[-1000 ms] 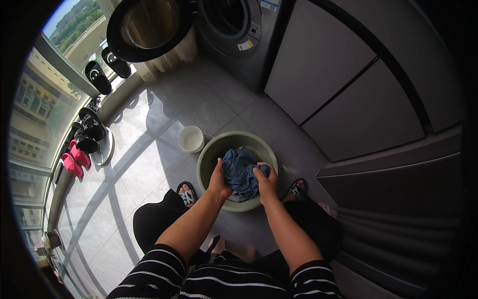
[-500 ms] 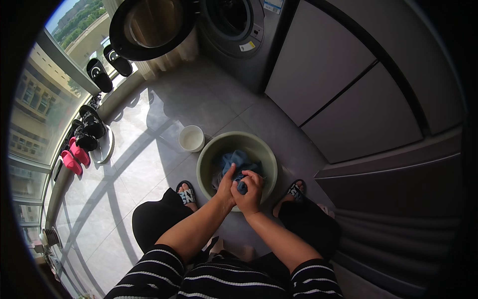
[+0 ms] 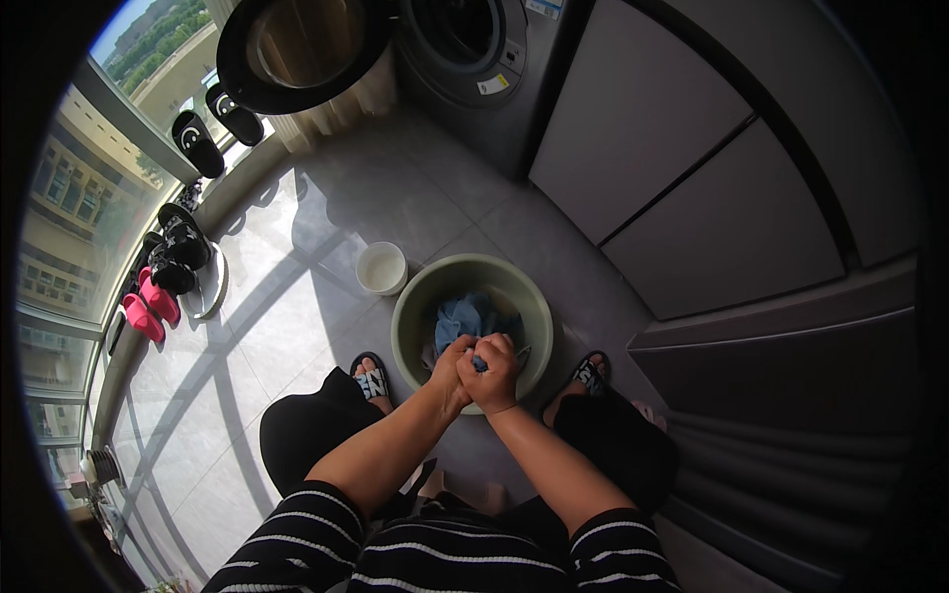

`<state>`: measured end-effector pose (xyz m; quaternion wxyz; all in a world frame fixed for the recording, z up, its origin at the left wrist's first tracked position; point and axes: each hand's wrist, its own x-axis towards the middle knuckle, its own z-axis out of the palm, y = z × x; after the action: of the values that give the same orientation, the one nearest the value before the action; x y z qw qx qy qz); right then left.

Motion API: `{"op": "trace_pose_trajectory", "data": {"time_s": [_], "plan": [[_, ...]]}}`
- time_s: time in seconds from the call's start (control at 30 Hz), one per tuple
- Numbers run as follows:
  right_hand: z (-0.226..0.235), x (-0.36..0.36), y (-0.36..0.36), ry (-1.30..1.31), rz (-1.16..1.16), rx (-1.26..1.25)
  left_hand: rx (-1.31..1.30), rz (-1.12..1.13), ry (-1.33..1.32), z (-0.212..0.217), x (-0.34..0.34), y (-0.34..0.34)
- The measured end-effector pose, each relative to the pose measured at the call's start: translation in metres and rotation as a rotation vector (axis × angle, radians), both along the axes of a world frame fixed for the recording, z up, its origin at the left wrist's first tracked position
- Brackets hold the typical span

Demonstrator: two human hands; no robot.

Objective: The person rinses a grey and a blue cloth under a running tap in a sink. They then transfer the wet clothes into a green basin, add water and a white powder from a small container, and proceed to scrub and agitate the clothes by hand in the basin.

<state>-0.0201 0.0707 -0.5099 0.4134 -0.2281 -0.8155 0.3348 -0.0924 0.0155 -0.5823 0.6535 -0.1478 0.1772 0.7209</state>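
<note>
A green round basin stands on the floor between my feet. Blue wet-looking cloth lies bunched inside it, with darker fabric beside it. Over the near part of the basin my left hand and my right hand are pressed together, fingers closed round a gathered part of the blue cloth. A small bit of it pokes out of the right fist. The rest of what they grip is hidden by the fingers.
A small white tub stands just left of the basin. An open front-loading washing machine is at the far side, its round door swung left. Grey cabinets line the right. Slippers and shoes sit along the window ledge.
My left hand's fingers, stretched out before, have curled in round the cloth against my right hand. The blue cloth in the basin has shifted slightly.
</note>
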Motion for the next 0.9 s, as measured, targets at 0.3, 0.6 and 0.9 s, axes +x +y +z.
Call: {"op": "trace_pose_trajectory", "data": {"time_s": [0.3, 0.6, 0.9], "plan": [[0.027, 0.001, -0.031, -0.055, 0.138, 0.148, 0.052, 0.073, 0.394, -0.047, 0.006, -0.002], [0.063, -0.006, -0.023, 0.079, 0.164, 0.061, 0.301, 0.205, 0.710, -0.004, 0.001, -0.002], [0.021, -0.013, 0.000, -0.013, -0.059, 0.190, 0.193, -0.028, -0.021, -0.045, -0.011, 0.005]]}}
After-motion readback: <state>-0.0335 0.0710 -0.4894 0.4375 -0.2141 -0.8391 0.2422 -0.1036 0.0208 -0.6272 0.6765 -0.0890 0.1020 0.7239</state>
